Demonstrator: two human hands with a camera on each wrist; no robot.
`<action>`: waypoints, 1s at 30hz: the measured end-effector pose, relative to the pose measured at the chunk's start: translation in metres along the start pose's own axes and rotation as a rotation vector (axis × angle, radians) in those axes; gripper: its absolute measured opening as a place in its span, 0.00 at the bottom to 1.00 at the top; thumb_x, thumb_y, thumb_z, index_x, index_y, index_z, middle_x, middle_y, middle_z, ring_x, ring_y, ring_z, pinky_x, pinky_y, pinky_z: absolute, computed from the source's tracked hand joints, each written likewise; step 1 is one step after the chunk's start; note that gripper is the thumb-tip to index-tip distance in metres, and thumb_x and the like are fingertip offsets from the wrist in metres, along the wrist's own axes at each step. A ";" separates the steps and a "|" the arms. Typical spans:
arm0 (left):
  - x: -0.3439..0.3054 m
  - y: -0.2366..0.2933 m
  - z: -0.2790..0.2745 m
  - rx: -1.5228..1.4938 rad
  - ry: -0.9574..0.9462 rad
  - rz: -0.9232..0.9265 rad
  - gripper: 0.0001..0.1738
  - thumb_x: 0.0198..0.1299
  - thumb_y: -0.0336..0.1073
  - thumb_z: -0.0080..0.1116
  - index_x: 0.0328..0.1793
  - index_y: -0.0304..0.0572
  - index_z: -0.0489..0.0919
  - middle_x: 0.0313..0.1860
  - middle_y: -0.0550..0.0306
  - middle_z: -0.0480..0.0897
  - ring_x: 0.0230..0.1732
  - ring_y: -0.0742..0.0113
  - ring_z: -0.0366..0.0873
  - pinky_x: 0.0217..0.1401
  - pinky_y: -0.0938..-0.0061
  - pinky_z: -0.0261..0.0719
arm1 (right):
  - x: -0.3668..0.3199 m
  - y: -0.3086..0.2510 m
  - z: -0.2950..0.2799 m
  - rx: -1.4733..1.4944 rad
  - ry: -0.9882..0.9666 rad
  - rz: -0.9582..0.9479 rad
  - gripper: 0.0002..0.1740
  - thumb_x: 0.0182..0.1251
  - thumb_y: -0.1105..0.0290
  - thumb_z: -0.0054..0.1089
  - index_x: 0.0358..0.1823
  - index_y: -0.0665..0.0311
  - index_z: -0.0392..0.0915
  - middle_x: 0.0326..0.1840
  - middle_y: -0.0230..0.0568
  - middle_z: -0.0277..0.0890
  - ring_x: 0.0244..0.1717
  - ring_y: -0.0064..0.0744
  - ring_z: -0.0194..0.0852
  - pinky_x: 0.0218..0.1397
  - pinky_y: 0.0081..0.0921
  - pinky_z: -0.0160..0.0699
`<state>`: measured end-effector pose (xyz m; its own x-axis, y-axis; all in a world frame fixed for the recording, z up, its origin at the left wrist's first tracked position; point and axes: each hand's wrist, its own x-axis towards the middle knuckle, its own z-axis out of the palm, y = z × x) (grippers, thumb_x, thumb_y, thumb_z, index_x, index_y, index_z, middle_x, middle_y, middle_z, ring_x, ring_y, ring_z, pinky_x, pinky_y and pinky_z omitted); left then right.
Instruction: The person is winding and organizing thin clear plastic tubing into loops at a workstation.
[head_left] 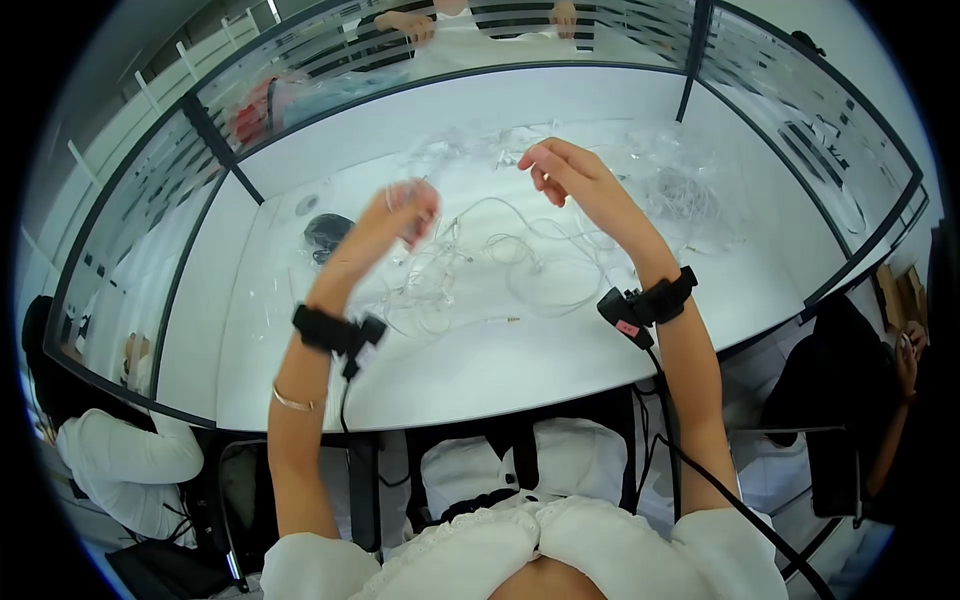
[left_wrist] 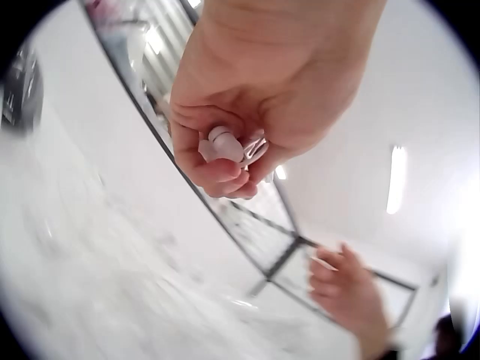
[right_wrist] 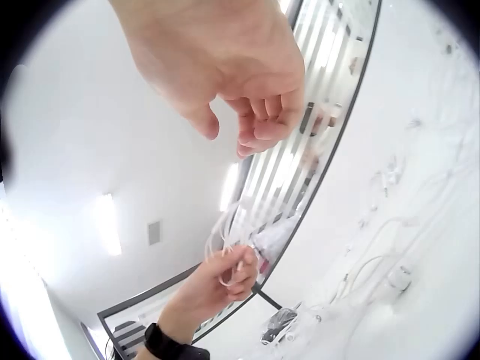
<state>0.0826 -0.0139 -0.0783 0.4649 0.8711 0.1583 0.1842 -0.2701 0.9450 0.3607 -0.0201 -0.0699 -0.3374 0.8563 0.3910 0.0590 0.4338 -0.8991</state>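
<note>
My left hand (head_left: 405,212) is raised over the left side of the table, blurred in the head view. Its curled fingers hold white wired earphones; a white earbud (left_wrist: 225,142) shows in the palm in the left wrist view. Thin white cable loops (right_wrist: 219,238) stand up out of that hand in the right wrist view. My right hand (head_left: 568,172) hovers over the far middle of the table with loosely bent fingers. Nothing shows between its thumb and fingers (right_wrist: 262,120). Below both hands, tangled white earphone cables (head_left: 540,270) spread over the white table (head_left: 480,375).
A black bundle in clear plastic (head_left: 328,235) lies at the left. More coiled white cable (head_left: 685,195) and clear bags sit at the right. A framed divider (head_left: 460,75) borders the table's far side. Other people sit beyond it and at both sides.
</note>
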 end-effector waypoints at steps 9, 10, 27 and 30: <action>0.110 -0.148 -0.132 0.846 0.572 -0.474 0.40 0.42 0.49 0.67 0.57 0.24 0.74 0.56 0.29 0.75 0.55 0.42 0.77 0.41 0.62 0.82 | -0.002 0.031 -0.009 -0.063 -0.099 0.167 0.16 0.67 0.57 0.51 0.40 0.63 0.77 0.31 0.30 0.71 0.27 0.19 0.65 0.33 0.18 0.66; 0.122 -0.144 -0.134 0.974 0.381 -0.662 0.55 0.36 0.55 0.72 0.66 0.22 0.65 0.68 0.28 0.64 0.69 0.39 0.62 0.62 0.56 0.73 | -0.004 0.029 -0.006 -0.073 -0.093 0.181 0.16 0.67 0.57 0.51 0.40 0.63 0.77 0.31 0.30 0.71 0.28 0.20 0.65 0.34 0.19 0.66; -0.011 -0.030 -0.023 0.859 -0.080 0.195 0.23 0.57 0.43 0.62 0.57 0.42 0.76 0.52 0.47 0.80 0.51 0.57 0.78 0.51 0.67 0.75 | -0.007 0.044 0.048 -0.463 -0.317 0.004 0.17 0.67 0.59 0.56 0.52 0.60 0.75 0.46 0.37 0.76 0.43 0.30 0.72 0.45 0.27 0.73; -0.009 -0.056 -0.005 0.917 -0.078 0.164 0.19 0.52 0.38 0.65 0.49 0.38 0.78 0.43 0.47 0.83 0.44 0.53 0.80 0.44 0.66 0.77 | -0.001 0.050 0.074 -0.753 -0.389 -0.141 0.23 0.63 0.61 0.58 0.59 0.57 0.72 0.51 0.42 0.74 0.50 0.37 0.72 0.50 0.32 0.73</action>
<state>0.0639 -0.0050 -0.1319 0.5962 0.7726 0.2182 0.7071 -0.6341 0.3128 0.2946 -0.0200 -0.1299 -0.6784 0.6832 0.2703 0.5536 0.7172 -0.4233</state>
